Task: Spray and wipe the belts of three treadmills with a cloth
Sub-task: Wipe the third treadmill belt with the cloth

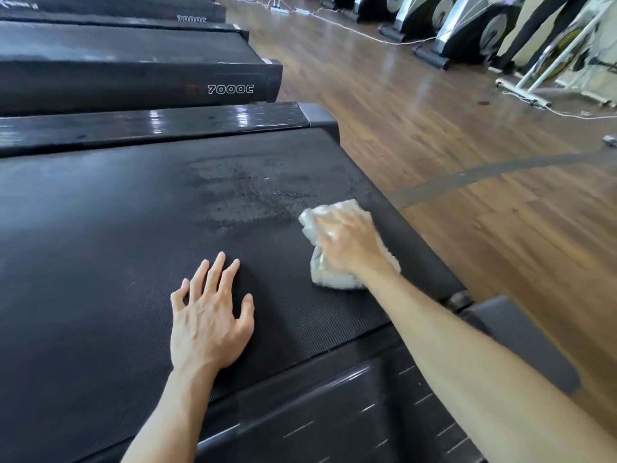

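The black belt of the nearest treadmill (100,228) fills the lower left of the head view. A wet, streaky patch (243,192) lies on it toward its far end. My right hand (350,242) presses flat on a crumpled white cloth (330,279) on the belt, near the belt's right edge and just right of the wet patch. My left hand (210,315) rests flat on the belt with fingers spread and nothing in it. No spray bottle is in view.
Two more black treadmills (133,51) marked 7000C stand side by side beyond this one. A wooden floor (467,162) runs along the right. Exercise bikes (467,31) and white cables (367,31) line the far right side.
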Demonstrator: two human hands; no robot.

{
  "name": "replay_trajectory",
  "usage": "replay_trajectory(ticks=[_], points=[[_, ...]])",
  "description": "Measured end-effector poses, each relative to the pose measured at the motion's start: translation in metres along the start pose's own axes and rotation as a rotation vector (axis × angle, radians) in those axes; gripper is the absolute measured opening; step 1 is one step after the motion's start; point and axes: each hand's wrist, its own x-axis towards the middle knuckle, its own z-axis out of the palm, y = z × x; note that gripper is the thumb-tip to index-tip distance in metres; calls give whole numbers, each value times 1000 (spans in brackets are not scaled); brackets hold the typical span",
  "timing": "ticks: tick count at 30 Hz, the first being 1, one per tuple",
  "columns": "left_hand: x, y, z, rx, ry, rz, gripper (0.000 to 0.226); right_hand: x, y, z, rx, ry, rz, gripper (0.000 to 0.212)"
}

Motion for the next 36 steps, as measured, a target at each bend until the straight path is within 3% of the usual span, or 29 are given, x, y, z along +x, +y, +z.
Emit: replay_trajectory(ticks=[2, 3, 4, 7, 10, 13, 15, 18, 21, 23, 25, 28, 30, 32, 34, 36], points=[[0, -1, -1, 8, -5, 10, 72, -30, -8, -7, 65, 77, -181, 21], [-1, -2, -1, 7, -9, 11, 73, -48, 3, -4, 69, 101, -186, 20], [-1, -2, -2, 2, -6, 7, 73, -65, 20, -2, 49, 85, -101, 21], [0, 1, -3, -11, -14, -3, 74, -89, 65, 4, 38, 88, 394, 33], [0, 1, -2, -13, -24, -7, 75, -51, 69, 17, 33, 51, 597, 58], [0, 1, -3, -5, -27, -11, 75, -5, 63, 27, 83, -31, 517, 58], [0, 2, -3, -11, -21, -9, 75, 0, 46, 34, 70, -69, 290, 44], [-1, 1, -4, -25, -10, -4, 75, -41, 33, 19, 48, -66, 75, 42], [-1, 2, -4, -32, -17, -6, 74, -81, 52, -1, 27, -4, 338, 30], [-1, 1, -3, -36, -12, -13, 73, -75, 60, 2, 37, 31, 597, 37], [0, 2, -3, -36, -20, -10, 73, -40, 66, 12, 23, 0, 712, 47], [0, 1, -4, -26, -26, -11, 73, 6, 70, 28, 113, -109, 610, 63], [0, 1, -3, -25, -25, -10, 74, 7, 63, 36, 109, -174, 420, 55], [-1, 1, -4, -30, -17, -7, 74, -28, 50, 31, 38, -71, 246, 45], [0, 1, -4, -32, -11, -4, 75, -66, 54, 23, -58, -7, 325, 35], [0, 1, -4, -37, -13, -6, 75, -84, 61, 20, -45, -16, 616, 38]])
